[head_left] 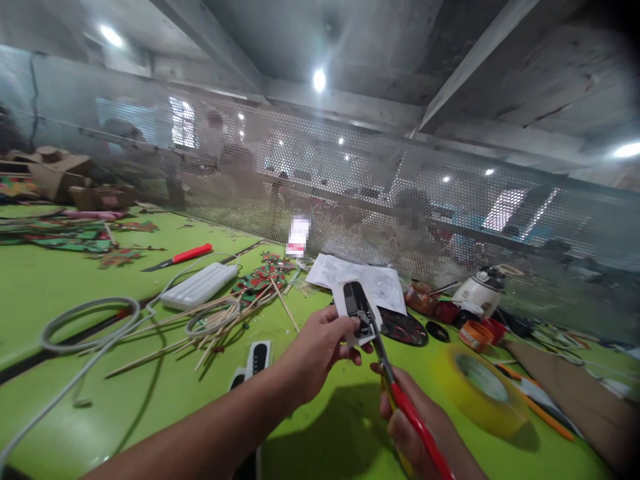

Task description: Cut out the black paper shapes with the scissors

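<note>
Between the thumb and fingers of my left hand (pixel 325 343) is a small white paper piece with a black rounded shape printed on it (pixel 356 300). My right hand (pixel 407 423) is closed around scissors with red and yellow handles (pixel 417 420). The scissors point up and away, their blades against the right edge of the paper piece. How far the blades are apart cannot be made out. Below my left forearm lie more white pieces with black rounded shapes (pixel 259 358), partly covered by the arm.
Thin wooden sticks (pixel 240 327), a white power strip (pixel 200 285) and a red-handled knife (pixel 193 253) lie leftward. Printed paper (pixel 370 283) is ahead. A tape roll (pixel 483 390), open paint jars (pixel 475 335) and a cardboard piece (pixel 565 393) are rightward. A perforated metal screen (pixel 345 200) borders the table.
</note>
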`<move>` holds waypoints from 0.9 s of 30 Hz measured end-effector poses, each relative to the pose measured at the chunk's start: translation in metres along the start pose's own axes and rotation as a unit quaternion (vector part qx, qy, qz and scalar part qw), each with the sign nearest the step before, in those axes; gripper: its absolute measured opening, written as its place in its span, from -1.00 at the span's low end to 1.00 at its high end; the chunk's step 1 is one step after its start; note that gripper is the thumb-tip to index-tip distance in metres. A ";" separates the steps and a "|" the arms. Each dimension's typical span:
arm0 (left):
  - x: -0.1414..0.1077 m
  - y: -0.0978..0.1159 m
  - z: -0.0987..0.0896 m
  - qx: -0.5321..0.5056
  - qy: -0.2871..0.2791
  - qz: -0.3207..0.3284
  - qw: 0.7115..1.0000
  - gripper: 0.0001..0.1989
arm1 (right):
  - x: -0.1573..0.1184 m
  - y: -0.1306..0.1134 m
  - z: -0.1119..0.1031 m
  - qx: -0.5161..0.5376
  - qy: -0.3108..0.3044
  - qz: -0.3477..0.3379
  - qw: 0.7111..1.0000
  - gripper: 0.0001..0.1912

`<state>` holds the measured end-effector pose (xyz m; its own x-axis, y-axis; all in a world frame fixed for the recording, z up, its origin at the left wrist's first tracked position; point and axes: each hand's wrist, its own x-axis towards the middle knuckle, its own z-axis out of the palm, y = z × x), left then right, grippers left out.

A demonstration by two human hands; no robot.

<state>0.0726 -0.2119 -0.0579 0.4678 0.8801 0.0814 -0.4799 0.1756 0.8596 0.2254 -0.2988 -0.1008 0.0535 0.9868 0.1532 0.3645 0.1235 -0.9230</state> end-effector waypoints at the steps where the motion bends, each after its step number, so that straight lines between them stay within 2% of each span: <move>1: 0.000 0.000 0.000 0.003 -0.009 -0.002 1.000 -0.89 | 0.000 -0.002 0.000 -0.004 0.004 -0.001 1.000 -0.28; 8: -0.001 -0.001 -0.001 0.008 -0.055 -0.013 0.998 -0.87 | -0.002 -0.006 0.002 0.049 0.022 0.017 0.998 -0.22; 14: 0.001 0.000 -0.001 0.009 -0.046 -0.012 0.999 -0.90 | 0.000 -0.005 0.002 0.051 0.022 0.033 0.998 -0.19; 19: 0.001 0.000 -0.001 0.034 -0.031 -0.001 0.999 -0.89 | 0.001 -0.009 0.005 0.119 0.017 0.099 0.988 -0.19; 24: 0.000 0.000 0.000 0.041 -0.032 -0.003 0.999 -0.88 | -0.002 -0.009 0.004 0.048 0.031 0.023 0.998 -0.23; 27: 0.000 0.000 0.000 0.039 -0.039 -0.005 0.998 -0.88 | -0.002 -0.008 0.003 0.031 0.024 0.011 0.999 -0.19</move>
<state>0.0732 -0.2119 -0.0581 0.5304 0.8407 0.1089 -0.4172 0.1471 0.8968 0.2202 -0.3016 -0.0949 0.1066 0.9832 0.1483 0.3051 0.1096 -0.9460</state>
